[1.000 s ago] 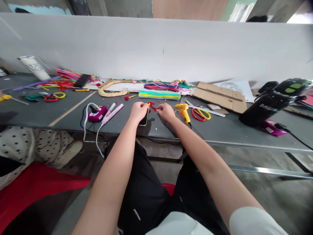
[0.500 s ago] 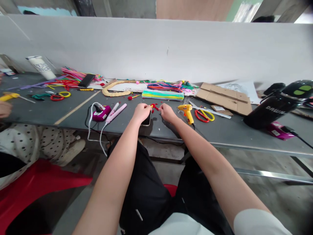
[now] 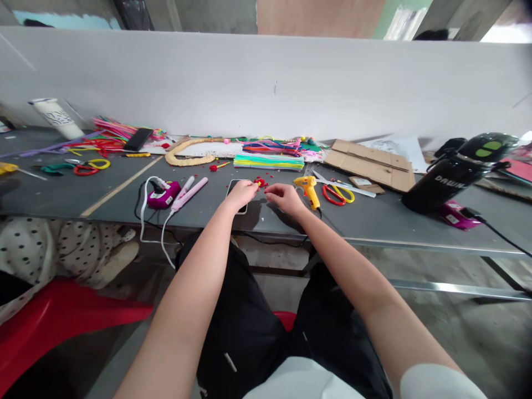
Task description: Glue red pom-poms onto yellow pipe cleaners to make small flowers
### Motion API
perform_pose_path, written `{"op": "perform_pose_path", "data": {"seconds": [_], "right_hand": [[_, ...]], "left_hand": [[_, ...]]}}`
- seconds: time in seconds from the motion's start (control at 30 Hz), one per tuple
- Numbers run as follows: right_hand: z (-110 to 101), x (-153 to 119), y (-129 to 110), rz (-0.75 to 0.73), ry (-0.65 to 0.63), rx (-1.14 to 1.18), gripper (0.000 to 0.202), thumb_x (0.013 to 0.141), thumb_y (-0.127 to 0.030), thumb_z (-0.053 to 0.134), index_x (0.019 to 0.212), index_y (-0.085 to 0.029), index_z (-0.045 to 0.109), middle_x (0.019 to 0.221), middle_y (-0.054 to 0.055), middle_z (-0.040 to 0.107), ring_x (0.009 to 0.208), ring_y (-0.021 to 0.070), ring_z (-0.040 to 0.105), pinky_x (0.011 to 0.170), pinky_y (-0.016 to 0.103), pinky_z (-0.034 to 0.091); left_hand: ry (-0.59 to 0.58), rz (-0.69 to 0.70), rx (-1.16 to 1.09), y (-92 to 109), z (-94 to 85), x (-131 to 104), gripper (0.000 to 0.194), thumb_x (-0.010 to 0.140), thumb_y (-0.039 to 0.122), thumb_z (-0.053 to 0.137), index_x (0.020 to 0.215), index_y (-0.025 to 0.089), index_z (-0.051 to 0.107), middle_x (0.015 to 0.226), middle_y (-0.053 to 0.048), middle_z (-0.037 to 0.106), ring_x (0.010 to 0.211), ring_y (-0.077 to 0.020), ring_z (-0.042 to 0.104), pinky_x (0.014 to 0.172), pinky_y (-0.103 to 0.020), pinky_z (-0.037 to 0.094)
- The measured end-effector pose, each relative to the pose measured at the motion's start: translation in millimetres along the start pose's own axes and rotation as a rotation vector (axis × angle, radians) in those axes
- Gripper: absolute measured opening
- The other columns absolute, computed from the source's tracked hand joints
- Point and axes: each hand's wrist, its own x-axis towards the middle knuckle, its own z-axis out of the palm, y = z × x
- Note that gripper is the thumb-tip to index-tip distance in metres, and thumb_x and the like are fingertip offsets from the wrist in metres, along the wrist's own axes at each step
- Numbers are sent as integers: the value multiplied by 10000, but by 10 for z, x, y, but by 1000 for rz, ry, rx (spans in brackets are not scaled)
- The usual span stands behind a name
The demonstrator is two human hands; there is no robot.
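Observation:
My left hand is closed in a pinch on a small red flower-like piece with a yellow stem. Under that hand a phone lies on the grey table. Just to the right, my right hand has its thumb and fingertips together, and a tiny red piece shows at their tips. Small red bits are scattered on the table around both hands. A yellow glue gun lies right of my right hand. Behind the left hand rests another red piece on a yellow stem.
Scissors lie beyond the glue gun, with cardboard behind. Pipe cleaners lie at the back. At left are a pink hair straightener and a purple power block. A black bottle stands at right.
My right hand has turned a little, and a tiny red piece now shows at its fingertips. The red flower-like piece in my left hand shows more plainly. The view has shifted slightly right.

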Motion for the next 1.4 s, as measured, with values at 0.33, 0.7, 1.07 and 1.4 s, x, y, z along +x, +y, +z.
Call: {"op": "perform_pose_path", "data": {"seconds": [0.33, 0.7, 1.07, 1.4], "right_hand": [[46, -9, 69, 12, 65, 136, 375, 620, -386, 801, 820, -223, 529, 701, -12, 654, 686, 185, 661, 673, 336, 543], [24, -44, -4, 11, 91, -46, 353, 740, -504, 730, 797, -157, 715, 702, 22, 673, 648, 148, 548, 622, 290, 444], [48, -63, 9, -56, 110, -152, 217, 795, -371, 645, 767, -167, 713, 755, 39, 729, 723, 167, 598, 717, 292, 460], [-23, -41, 35, 8, 167, -43, 303, 757, -454, 722, 840, -162, 729, 775, 40, 712, 685, 157, 574, 668, 293, 465]], "left_hand": [[-105, 122, 94, -43, 51, -37, 255, 805, 396, 670, 681, 174, 652, 634, 3, 589, 593, -139, 479, 581, -284, 310], [-57, 186, 105, -50, 60, -19, 273, 857, 376, 639, 731, 153, 733, 692, -30, 686, 650, -162, 544, 649, -291, 355], [-63, 111, 2, -70, 149, -42, 274, 785, 400, 690, 723, 147, 776, 603, -11, 618, 548, -121, 438, 568, -275, 310], [-16, 62, 100, -42, 65, -37, 354, 861, 479, 615, 750, 171, 750, 761, -65, 722, 639, -177, 544, 590, -288, 377]]}}
